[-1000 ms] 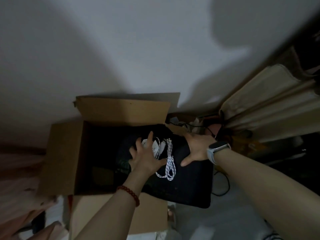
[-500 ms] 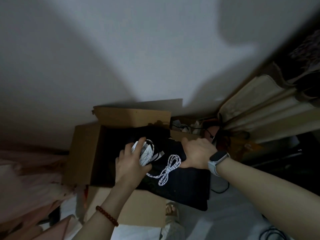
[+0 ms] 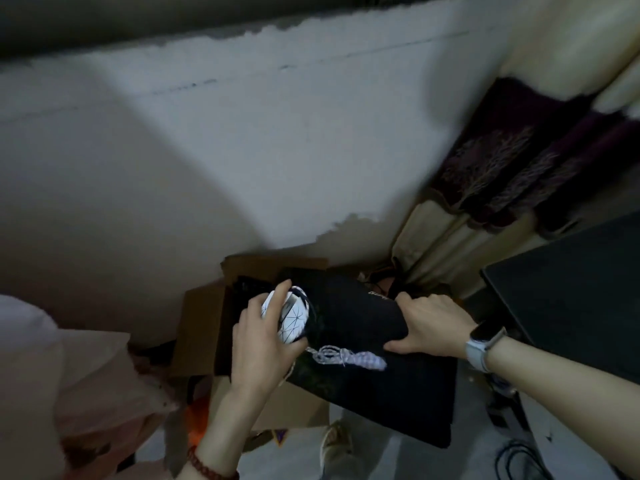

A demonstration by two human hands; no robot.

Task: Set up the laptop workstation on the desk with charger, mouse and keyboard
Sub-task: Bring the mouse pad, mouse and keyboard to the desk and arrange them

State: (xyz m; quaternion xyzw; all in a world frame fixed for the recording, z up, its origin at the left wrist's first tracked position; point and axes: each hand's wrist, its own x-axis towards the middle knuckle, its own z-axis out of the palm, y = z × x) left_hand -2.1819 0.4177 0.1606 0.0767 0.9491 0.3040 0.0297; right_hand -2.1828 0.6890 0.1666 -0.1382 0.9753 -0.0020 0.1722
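Note:
A white mouse (image 3: 290,317) with thin black line patterns sits in my left hand (image 3: 258,337), held above the open cardboard box (image 3: 199,327). Its braided white cable (image 3: 349,356) trails in a bundle across a large black flat pad (image 3: 381,386), which looks like a mouse mat. My right hand (image 3: 429,323), with a watch at the wrist, grips the pad's right side and holds it tilted, half out of the box. The box's inside is dark and I cannot make out what else lies there.
A dark desk top (image 3: 571,299) juts in at the right, with cables (image 3: 519,459) on the floor beneath. Curtains (image 3: 502,174) hang behind it. A pale plastic bag (image 3: 90,382) lies at the left. The white wall is close ahead. A sandalled foot (image 3: 337,445) shows below the pad.
My left hand closed around the mouse and lifted it off the pad. My right hand shifted along the pad's edge and raised it out of the box. The view tilted upward.

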